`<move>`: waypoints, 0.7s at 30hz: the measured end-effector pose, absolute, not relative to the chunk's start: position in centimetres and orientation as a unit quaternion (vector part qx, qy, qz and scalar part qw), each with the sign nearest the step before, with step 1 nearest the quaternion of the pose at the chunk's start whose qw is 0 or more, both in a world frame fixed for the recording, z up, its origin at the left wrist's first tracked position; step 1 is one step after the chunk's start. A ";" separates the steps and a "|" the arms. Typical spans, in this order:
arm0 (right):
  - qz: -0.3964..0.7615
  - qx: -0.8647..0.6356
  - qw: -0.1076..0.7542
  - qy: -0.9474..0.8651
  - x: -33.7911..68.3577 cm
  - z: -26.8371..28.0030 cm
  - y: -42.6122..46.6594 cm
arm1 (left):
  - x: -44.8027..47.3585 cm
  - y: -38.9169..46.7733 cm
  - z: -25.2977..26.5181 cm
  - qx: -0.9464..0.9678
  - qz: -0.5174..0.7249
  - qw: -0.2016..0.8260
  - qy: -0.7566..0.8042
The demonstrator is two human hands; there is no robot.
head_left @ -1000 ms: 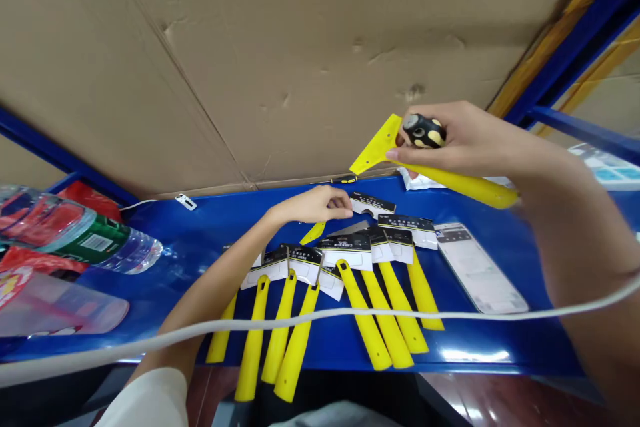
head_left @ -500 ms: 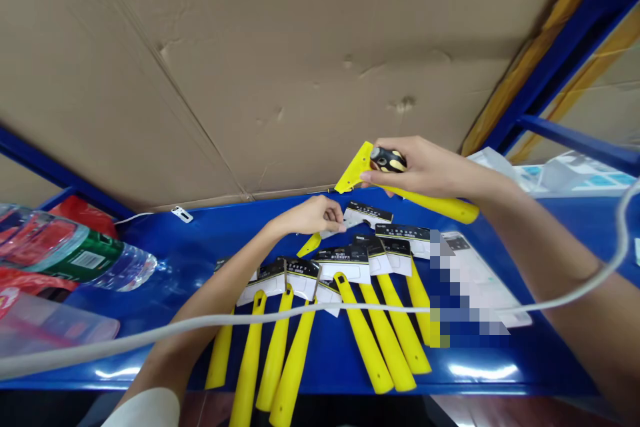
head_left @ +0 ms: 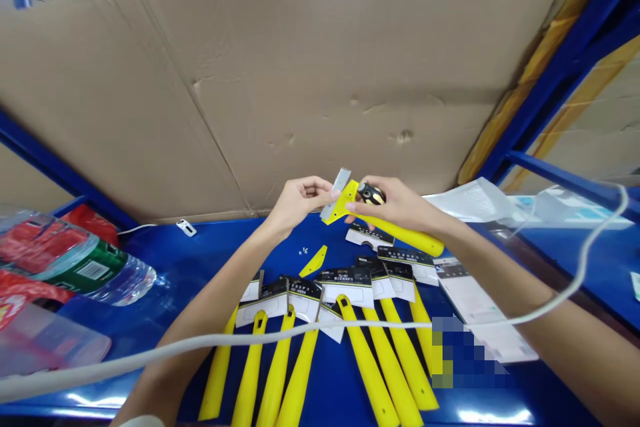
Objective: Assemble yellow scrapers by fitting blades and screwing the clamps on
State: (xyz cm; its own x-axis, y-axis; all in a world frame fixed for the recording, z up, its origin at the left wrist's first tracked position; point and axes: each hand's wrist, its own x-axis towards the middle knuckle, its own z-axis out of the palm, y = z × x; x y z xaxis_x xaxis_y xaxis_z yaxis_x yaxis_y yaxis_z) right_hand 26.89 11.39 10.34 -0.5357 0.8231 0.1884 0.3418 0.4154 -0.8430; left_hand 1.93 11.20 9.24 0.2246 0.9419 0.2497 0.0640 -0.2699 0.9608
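Between finger and thumb, my left hand [head_left: 301, 203] pinches a thin metal blade [head_left: 342, 179], held against the head of a yellow scraper [head_left: 407, 231]. That scraper is in my right hand [head_left: 400, 203], which also grips a stubby black-and-cream screwdriver [head_left: 371, 194]. A loose yellow cover plate [head_left: 314, 261] lies on the blue shelf below, beside several tiny screws [head_left: 303, 251]. Nearer me are several yellow scraper handles [head_left: 369, 367] and black-and-white packaging cards [head_left: 347, 285], spread in a row and partly overlapping.
A white cable [head_left: 240, 333] crosses the view in front of my forearms. At left lie a water bottle [head_left: 95, 270] and a clear plastic box [head_left: 55, 337]. A pale phone-like slab [head_left: 487, 313] rests at right. Cardboard [head_left: 300, 80] walls the back.
My left hand has lifted the blade off the shelf to the scraper head. My right hand has moved left and lower, bringing scraper and screwdriver along. The cover plate stays on the shelf.
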 end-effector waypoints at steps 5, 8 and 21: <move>0.404 -0.356 0.327 -0.777 26.5 10.0 11.1 | 2.3 10.7 9.4 0.665 0.477 0.416 0.397; 0.419 -0.353 0.338 -0.765 26.4 10.0 10.9 | 2.3 10.6 9.5 0.661 0.476 0.418 0.401; 0.472 -0.384 0.384 -0.695 25.2 9.5 10.7 | 2.7 9.9 9.4 0.686 0.473 0.386 0.395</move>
State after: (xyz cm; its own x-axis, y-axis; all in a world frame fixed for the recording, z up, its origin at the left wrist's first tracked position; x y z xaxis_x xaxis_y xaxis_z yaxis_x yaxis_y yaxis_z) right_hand 25.24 10.72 9.50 -0.4112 0.8952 0.1717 0.1710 0.2608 -0.9501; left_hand 2.74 9.89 9.37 0.2405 0.9077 0.3437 0.1774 -0.3893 0.9039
